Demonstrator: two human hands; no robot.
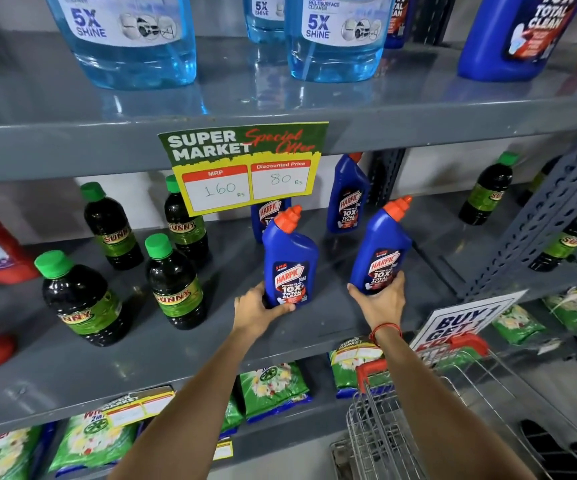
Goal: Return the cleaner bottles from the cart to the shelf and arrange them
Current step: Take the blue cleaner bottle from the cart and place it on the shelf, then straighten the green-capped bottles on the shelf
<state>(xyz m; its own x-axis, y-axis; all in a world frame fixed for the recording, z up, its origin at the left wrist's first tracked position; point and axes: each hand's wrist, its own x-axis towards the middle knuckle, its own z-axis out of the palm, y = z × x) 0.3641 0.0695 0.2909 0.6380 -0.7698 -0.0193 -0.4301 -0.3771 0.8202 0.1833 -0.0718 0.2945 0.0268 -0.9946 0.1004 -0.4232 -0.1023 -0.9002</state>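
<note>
Left hand: the left hand [257, 311] is wrapped around the base of a blue plastic Harpic cleaner bottle with an orange angled cap [289, 261], thumb across the front of the label.
Right hand: the right hand [382, 299] cups the base of a second blue Harpic bottle with an orange cap [382, 252].
Where the bottles are: both over the front half of the grey metal middle shelf [314, 327], well apart from each other; whether their bases touch it I cannot tell.
Long axis: both near upright, caps tipped up and to the right, the right one leaning more.
Key relation: two more blue Harpic bottles at the back of the shelf [347, 195] stand directly behind the held pair, so the likely move is straight back, away from the hands.
Neighbours: dark green-capped Sunny bottles [172, 282] stand to the left, apart.
Cart: the wire shopping cart with red handle [418, 410] sits below right.
</note>
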